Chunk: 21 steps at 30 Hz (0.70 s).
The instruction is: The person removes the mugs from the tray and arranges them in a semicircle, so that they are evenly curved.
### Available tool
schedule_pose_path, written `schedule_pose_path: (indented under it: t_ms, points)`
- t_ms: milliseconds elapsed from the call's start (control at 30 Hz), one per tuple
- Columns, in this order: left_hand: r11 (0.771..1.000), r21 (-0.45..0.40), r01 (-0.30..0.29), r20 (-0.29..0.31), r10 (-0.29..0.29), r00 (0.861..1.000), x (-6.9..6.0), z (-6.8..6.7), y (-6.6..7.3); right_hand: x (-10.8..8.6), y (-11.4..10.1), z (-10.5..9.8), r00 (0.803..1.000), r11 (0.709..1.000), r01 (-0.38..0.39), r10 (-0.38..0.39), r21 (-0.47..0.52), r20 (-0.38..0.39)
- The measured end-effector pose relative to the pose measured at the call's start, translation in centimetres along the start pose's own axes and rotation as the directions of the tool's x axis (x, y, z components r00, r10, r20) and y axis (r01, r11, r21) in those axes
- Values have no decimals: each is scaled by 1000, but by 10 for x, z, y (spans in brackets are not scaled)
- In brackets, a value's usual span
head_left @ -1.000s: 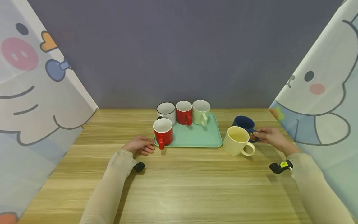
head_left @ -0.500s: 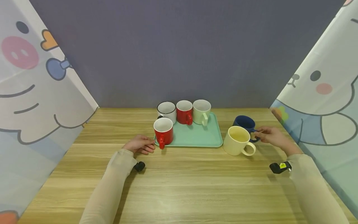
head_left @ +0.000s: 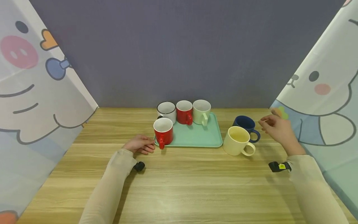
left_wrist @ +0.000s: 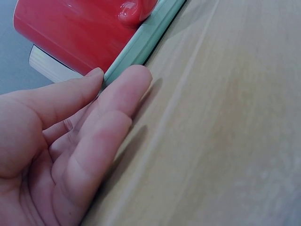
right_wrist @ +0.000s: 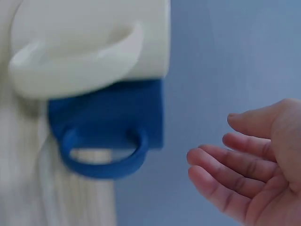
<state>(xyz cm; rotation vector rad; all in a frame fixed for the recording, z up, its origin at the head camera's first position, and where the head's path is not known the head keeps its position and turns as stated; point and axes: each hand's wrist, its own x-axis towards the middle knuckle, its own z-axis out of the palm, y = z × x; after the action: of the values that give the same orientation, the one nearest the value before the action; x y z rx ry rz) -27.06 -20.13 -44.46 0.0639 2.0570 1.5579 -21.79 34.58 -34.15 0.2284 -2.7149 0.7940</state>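
Observation:
At the tray's front left corner, my left hand (head_left: 141, 145) pinches the rim of the mint-green tray (head_left: 201, 138) between thumb and fingers. In the left wrist view the thumb lies on the tray edge (left_wrist: 141, 44), close to a red mug (left_wrist: 84, 33). That red mug (head_left: 163, 133) stands on the same corner, its handle toward me. My right hand (head_left: 277, 128) hovers to the right of a dark blue mug (head_left: 244, 122), apart from its handle and holding nothing. Its fingers (right_wrist: 221, 188) are loosely bent in the right wrist view. A pale yellow mug (head_left: 235, 143) stands in front of the blue one.
Along the tray's back stand a white mug with a black rim (head_left: 166, 109), another red mug (head_left: 183, 114) and a pale green mug (head_left: 201, 113). The wooden table (head_left: 195, 186) ends at a grey wall (head_left: 181, 56); patterned cloths (head_left: 330, 93) flank both sides.
My right hand has let go of the blue mug's handle and risen up and to the right. The left hand and all the mugs have stayed in place.

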Motion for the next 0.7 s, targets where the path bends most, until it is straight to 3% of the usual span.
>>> schedule_pose_path:
  t_ms: [200, 467, 700]
  points:
    - [1000, -9, -2, -6, 2, 1000, 1, -1, -2, 4, -28, 4, 994, 995, 100, -100, -17, -31]
    - [1000, -9, -1, -1, 1, 1000, 0, 1, -2, -1, -64, 28, 977, 978, 209, -208, -2, -50]
    - [1000, -1, -13, 8, 13, 1000, -1, 0, -1, 1, -90, 59, 958, 958, 284, -285, 51, 17]
